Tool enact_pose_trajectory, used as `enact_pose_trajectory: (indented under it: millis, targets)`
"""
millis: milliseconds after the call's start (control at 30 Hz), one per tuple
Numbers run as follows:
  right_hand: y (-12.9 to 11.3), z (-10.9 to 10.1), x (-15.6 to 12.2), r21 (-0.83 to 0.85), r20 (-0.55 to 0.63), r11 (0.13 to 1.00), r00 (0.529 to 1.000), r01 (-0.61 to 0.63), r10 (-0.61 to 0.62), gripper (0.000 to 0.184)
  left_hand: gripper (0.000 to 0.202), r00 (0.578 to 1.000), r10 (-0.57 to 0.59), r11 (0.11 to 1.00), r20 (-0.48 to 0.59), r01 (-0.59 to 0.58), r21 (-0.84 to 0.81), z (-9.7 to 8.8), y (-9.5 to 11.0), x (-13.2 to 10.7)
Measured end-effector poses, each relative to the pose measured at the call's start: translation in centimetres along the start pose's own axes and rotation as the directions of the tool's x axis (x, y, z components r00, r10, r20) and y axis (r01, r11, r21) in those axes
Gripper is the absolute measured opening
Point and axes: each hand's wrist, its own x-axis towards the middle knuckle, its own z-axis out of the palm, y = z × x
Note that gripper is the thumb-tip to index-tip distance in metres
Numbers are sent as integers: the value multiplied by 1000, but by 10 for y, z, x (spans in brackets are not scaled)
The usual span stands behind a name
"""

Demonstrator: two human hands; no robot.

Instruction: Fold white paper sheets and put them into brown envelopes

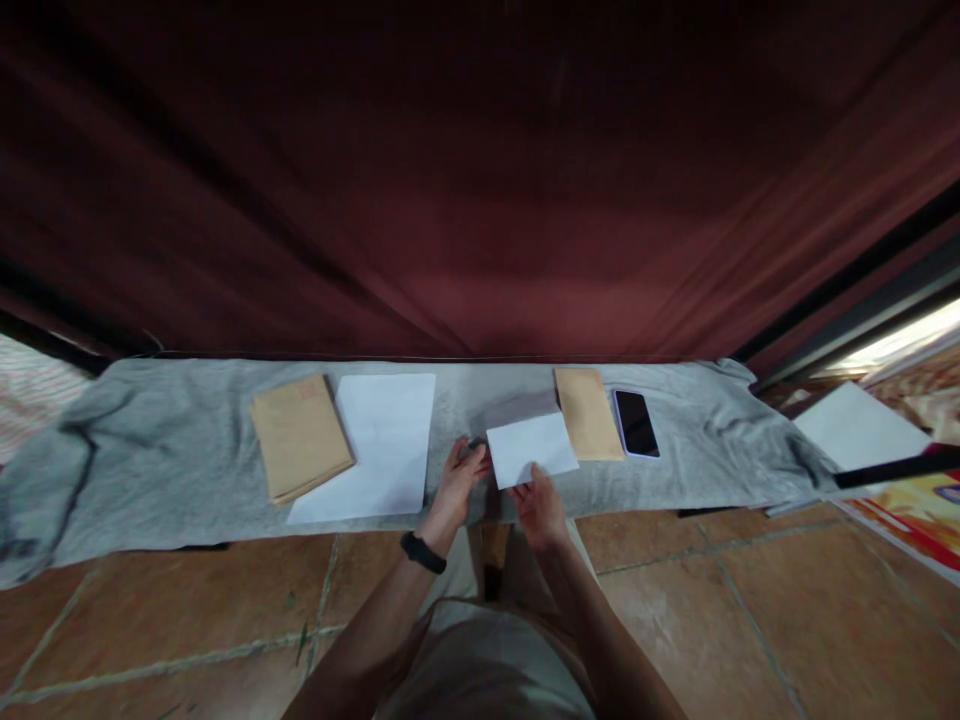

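A folded sheet of white paper (531, 450) is held up over the grey cloth, tilted a little. My right hand (541, 508) grips it by its lower edge, thumb on top and fingers underneath. Just off the paper's left edge is my left hand (459, 485), its fingers curved and apart; a small dark patch shows between thumb and fingers, too unclear to name. That wrist wears a black band (423, 552). To the right of the folded paper lies a single brown envelope (590, 415). A stack of white sheets (386, 445) lies to the left.
Several brown envelopes (301, 437) are piled at the left, overlapping the white sheets. A phone (636, 424) lies right of the single envelope. Grey cloth (180, 440) covers the narrow surface, with a dark red curtain (480, 250) behind. A white board-like sheet (861, 428) sits far right.
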Motion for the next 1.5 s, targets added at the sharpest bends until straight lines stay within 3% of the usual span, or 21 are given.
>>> enact_pose_trajectory:
  millis: [100,200,367,533,667,767,833,867,900,967,1033,1100,1200,1300,1367,1500]
  targets:
    - [3,-16,-1,-89,-45,993,996,-83,79,33,44,999,-30,999,22,31,-29,6,0,10]
    - [7,-24,-3,-199,-38,971,992,-129,124,35,51,1000,-10,1000,21,10,-4,14,1,21]
    - [11,-23,-4,-307,13,943,991,-125,135,30,62,968,219,952,119,-239,192,19,8,29]
    - [13,-14,0,-383,52,905,973,-187,223,22,56,920,346,830,185,-392,398,5,12,33]
    - [6,-10,-7,-363,89,876,924,-318,372,13,42,922,372,764,105,-369,530,-12,7,44]
    - [-4,-14,-20,-417,192,828,855,-374,482,21,37,912,401,699,85,-364,616,-19,6,49]
    - [-11,-16,-27,-489,238,798,825,-354,512,31,37,900,422,614,113,-375,695,-21,9,48]
    - [-14,-18,-28,-518,250,795,833,-316,494,34,37,892,435,558,127,-377,740,-21,10,45]
    - [-17,-19,-28,-539,259,804,859,-252,442,37,36,879,456,493,141,-381,782,-21,11,42]
    - [-23,-19,-21,-580,265,814,939,-26,219,41,36,827,526,344,198,-420,840,-18,12,34]
    - [-27,-20,-9,-675,294,690,953,262,-74,41,36,763,583,226,281,-484,845,-12,9,26]
    - [-28,-20,7,-773,419,403,871,491,-256,40,38,716,571,150,402,-572,806,-4,4,19]
    - [-22,-22,26,-743,658,-47,717,667,-233,48,46,649,409,13,642,-707,707,8,-8,13]
    - [-8,-29,36,-654,745,-369,646,660,-165,57,53,589,258,-139,766,-762,633,11,-17,12]
    - [0,-34,38,-623,752,-478,642,619,-149,58,57,567,208,-204,797,-772,602,7,-21,13]
    - [6,-39,37,-593,760,-542,637,596,-130,55,63,554,185,-262,812,-768,584,-2,-24,16]
